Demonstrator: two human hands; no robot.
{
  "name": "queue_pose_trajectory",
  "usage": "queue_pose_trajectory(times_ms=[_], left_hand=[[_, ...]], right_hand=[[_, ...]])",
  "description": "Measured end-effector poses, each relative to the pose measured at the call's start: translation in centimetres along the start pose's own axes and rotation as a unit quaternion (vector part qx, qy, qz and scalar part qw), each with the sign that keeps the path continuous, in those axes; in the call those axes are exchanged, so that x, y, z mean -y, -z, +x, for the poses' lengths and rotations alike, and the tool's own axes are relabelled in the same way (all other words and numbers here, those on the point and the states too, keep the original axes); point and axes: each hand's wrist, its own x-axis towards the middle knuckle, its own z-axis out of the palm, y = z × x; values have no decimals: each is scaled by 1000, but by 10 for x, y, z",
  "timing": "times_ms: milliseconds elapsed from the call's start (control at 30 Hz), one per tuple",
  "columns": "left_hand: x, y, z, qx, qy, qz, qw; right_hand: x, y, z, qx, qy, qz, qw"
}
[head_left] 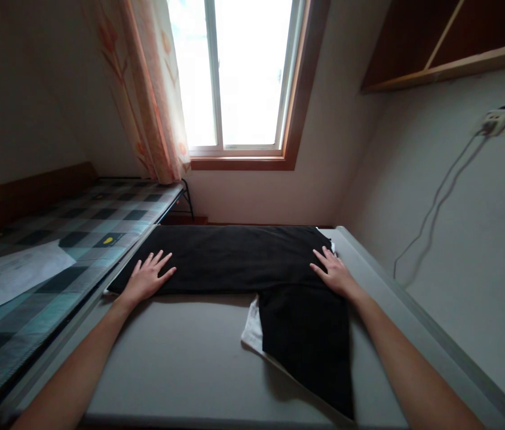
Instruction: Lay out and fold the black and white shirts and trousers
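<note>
A black short-sleeved shirt (234, 257) lies folded lengthwise on a pale grey tabletop (180, 358). One sleeve (308, 346) points toward me, and white fabric (253, 325) shows at its edge. My left hand (147, 276) rests flat on the left end of the shirt with fingers spread. On the shirt's right end lies my right hand (333, 272), also flat and spread, next to a bit of white at the far right edge. Neither hand grips the cloth.
Left of the table is a bed with a checked mattress (82, 224) and white papers (23, 272) on it. A patterned curtain (149, 89) hangs beside the window (252, 71). A cable (435, 203) runs down the right wall from a socket (498, 121), below a wooden shelf (453, 74).
</note>
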Motion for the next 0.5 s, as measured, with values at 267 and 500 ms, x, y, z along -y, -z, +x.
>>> queue_pose_trajectory(times_ms=[267,500], left_hand=[[-4,4,-2,15,21,10,1000],[-2,3,-1,18,20,6,1000]], right_hand=[[-3,-6,1,35,-25,-50,998],[-4,-7,1,30,-29,-39,998]])
